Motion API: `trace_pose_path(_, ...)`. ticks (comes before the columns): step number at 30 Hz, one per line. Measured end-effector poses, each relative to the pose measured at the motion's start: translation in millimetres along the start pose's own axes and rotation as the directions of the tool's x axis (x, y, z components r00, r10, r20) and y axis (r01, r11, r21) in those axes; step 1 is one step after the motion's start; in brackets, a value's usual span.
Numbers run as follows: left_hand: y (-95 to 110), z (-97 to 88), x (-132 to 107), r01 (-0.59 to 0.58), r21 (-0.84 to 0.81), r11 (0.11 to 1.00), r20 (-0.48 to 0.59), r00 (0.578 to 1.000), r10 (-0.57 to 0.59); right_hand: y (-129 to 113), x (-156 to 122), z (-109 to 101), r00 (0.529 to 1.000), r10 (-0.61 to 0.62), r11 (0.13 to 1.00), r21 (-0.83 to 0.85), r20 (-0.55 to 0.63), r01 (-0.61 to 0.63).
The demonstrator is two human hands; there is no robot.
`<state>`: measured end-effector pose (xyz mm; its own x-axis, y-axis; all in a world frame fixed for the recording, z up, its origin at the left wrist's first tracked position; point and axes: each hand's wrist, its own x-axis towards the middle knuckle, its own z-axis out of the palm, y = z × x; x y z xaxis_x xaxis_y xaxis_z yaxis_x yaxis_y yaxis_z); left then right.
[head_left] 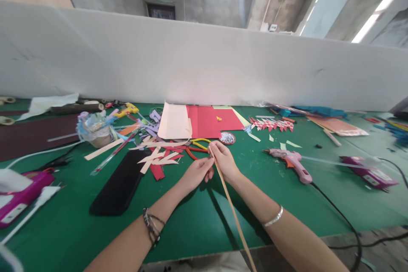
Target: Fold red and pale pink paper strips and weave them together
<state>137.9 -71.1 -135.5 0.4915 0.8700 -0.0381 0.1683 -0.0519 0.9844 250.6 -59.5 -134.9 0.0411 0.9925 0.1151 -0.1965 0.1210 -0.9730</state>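
A long, thin tan strip runs from my fingertips down past the table's front edge. My left hand pinches it near its upper end, with the fingers curled in. Closed around the same end is my right hand, touching the left one. Just beyond my hands lie yellow and orange-red tool handles, partly hidden. To their left is a loose pile of cream and red paper strips. A flat black slab, like a phone, lies left of my left forearm.
Red paper and pale pink paper lie at the back of the green table. A pink glue gun with a trailing cord lies at right, near a purple device. A white partition stands behind.
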Motion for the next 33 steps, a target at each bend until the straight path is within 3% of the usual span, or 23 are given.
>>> trace_pose_path(8, 3.2, 0.9, -1.9, -0.025, -0.094, 0.995, 0.018, 0.999, 0.027, -0.7, -3.4, 3.4, 0.998, 0.024, 0.998, 0.066, -0.063, -0.020)
trace_pose_path(14, 0.7, -4.2, -1.5, -0.030, -0.052, 0.998, -0.062, 0.998, 0.027, -4.8, -2.8, 1.1, 0.997, -0.041, 0.998, -0.047, 0.060, 0.044)
trace_pose_path(24, 1.9, -7.5, -1.5, -0.027, -0.027, 0.999, -0.078, 0.997, 0.025, -2.2, 1.0, -6.2, 0.999, 0.005, 1.000, -0.024, 0.036, -0.004)
trace_pose_path(28, -0.2, -7.1, -1.6, -0.058, 0.099, 0.993, -0.208, 0.975, 0.078, -3.2, -0.3, -6.0, 0.997, 0.006, 0.996, -0.091, 0.081, 0.002)
trace_pose_path(33, -3.7, -11.3, -1.2, -0.099, 0.229, 0.968, -0.353, 0.919, 0.178, -1.7, -3.1, -2.3, 0.971, 0.063, 0.993, -0.116, 0.232, -0.037)
